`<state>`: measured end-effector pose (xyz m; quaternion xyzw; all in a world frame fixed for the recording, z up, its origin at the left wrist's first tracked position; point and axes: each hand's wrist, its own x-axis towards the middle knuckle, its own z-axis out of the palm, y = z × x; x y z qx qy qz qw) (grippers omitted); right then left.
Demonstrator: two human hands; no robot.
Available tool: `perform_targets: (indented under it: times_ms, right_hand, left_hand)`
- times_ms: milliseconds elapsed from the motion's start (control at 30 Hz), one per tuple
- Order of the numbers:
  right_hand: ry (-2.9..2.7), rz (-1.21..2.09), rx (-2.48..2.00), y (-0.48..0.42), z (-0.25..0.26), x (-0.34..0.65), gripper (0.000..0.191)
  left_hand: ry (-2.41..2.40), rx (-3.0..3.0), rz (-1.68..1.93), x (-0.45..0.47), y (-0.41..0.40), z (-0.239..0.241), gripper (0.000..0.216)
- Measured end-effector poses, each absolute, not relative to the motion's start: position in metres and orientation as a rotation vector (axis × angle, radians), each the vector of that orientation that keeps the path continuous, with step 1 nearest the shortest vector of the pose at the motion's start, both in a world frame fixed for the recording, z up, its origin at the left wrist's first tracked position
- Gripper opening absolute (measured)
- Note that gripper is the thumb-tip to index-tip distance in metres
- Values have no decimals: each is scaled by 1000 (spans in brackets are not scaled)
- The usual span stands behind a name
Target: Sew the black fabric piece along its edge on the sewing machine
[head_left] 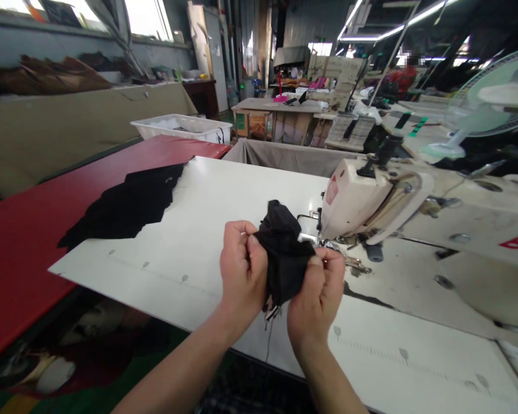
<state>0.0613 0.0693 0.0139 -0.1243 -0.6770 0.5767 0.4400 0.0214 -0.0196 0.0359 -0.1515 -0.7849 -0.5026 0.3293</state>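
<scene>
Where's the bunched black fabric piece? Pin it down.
In the head view, the bunched black fabric piece sits centre frame, gripped between the left hand and right hand, just left of the sewing machine.

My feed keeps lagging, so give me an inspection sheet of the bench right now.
Surface: white table, red table beside it.
Job's things: bunched black fabric piece held above the table, in front of the sewing machine.
Clutter: stack of black fabric pieces lying across both tables; white bin behind.
Grips: left hand and right hand both pinch the fabric.
Cables: thin thread hanging below the hands.
Surroundings: fan, other workbenches.
</scene>
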Motion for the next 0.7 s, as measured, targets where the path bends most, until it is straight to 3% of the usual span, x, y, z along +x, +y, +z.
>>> perform_targets:
  times_ms: [100,200,267,433,700]
  right_hand:
    - [-1859,893,-124,79,5,67,7]
    - [-1884,705,14,84,-7,76,7]
    - [-1886,835,33,84,-8,81,9]
    - [-2099,1631,-161,92,13,87,23]
    - [-1988,1803,-78,107,32,95,10]
  left_hand:
    - [-2054,-530,-1115,19,-39,30,8]
    - [-2273,-573,-1524,19,-55,25,11]
    - [-2376,-549,-1782,21,-60,25,17]
    - [-2336,-533,-1920,34,-62,26,23]
    - [-2346,-624,-1899,46,-61,34,14]
